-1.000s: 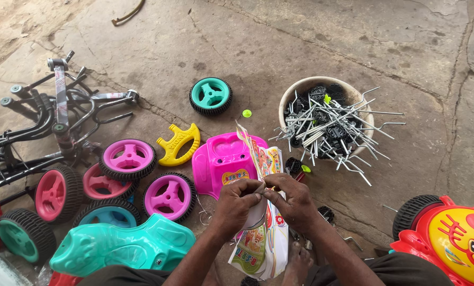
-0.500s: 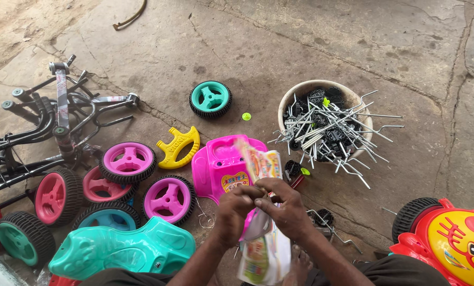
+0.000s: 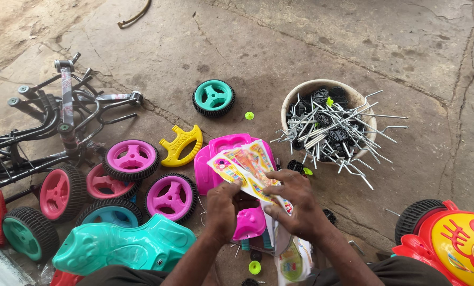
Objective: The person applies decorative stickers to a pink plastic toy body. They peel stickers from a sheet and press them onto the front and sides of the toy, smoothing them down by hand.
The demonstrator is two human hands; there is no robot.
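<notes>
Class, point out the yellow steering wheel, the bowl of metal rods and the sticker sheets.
yellow steering wheel (image 3: 181,144), head view, its curved rim
bowl (image 3: 307,90), head view, its left rim
sticker sheets (image 3: 245,163), head view, the fanned top sheets

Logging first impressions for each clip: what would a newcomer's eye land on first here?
Probably the two hands at bottom centre, left hand and right hand, fanning out colourful sticker sheets over a pink plastic seat. Next, the bright toy wheels clustered at left on the concrete floor, and the round tub at right bristling with metal rods.
</notes>
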